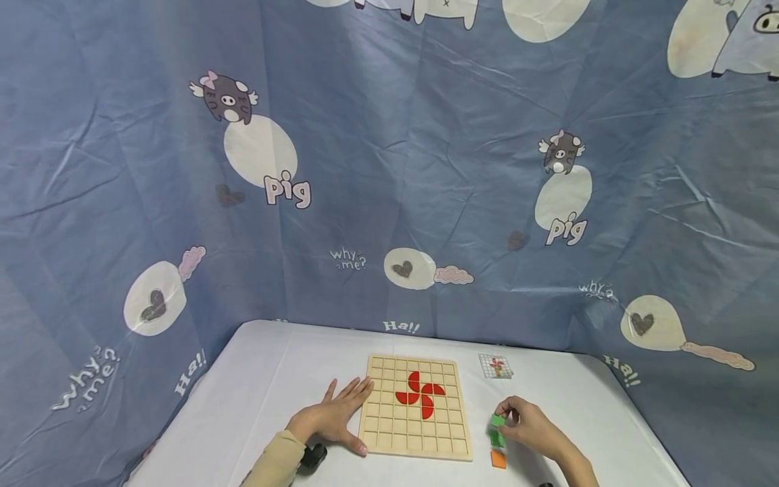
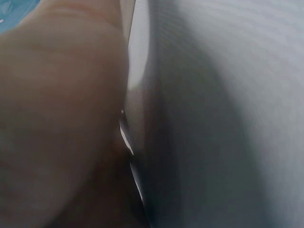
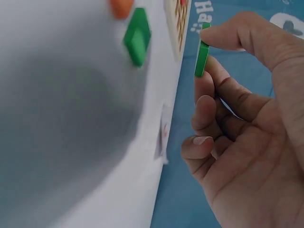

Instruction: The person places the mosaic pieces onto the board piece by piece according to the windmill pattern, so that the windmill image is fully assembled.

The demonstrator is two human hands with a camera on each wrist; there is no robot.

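My left hand point(image 1: 335, 418) lies with spread, straight fingers at the left edge of a wooden grid board point(image 1: 383, 443). On the board, several red quarter-round pieces point(image 1: 428, 407) form a pinwheel. To the right of it, my right hand point(image 1: 531, 427) pinches a green square tile point(image 3: 202, 57) between thumb and fingers, raised off the table. Below that tile, green pieces point(image 1: 496, 439) lie on the table, partly overlapped by the held one. An orange tile point(image 1: 498, 460) sits just nearer to me. The left wrist view holds only blurred skin and white cloth.
A small card point(image 1: 496, 366) printed with a grid and a red and green figure lies beyond my right hand. White cloth point(image 1: 274, 379) covers the table. A blue curtain point(image 1: 365, 216) with cartoon pigs hangs behind and along both sides.
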